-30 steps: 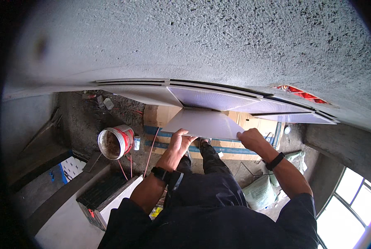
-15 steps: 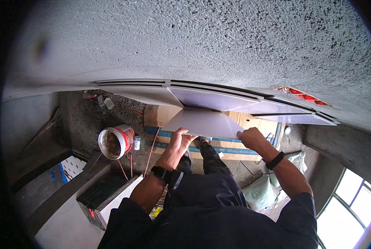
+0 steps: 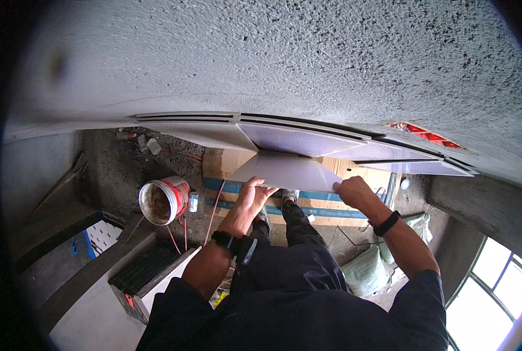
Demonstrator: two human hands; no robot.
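A pale grey wall tile (image 3: 284, 169) is held tilted against a rough grey mortar wall (image 3: 284, 64), just below a row of tiles (image 3: 296, 139) set in the wall. My left hand (image 3: 248, 199) presses the tile's lower left edge with fingers spread under it. My right hand (image 3: 354, 192) grips the tile's lower right corner. Both wrists carry dark bands. My legs and shoes (image 3: 289, 202) show below the tile.
On the floor lie flat cardboard boxes with blue stripes (image 3: 308, 202), a red and white bucket of mortar (image 3: 163, 200), a small can (image 3: 193, 201), a dark crate (image 3: 147, 275), a sack (image 3: 366, 272) and red cord. A window (image 3: 495, 292) is at lower right.
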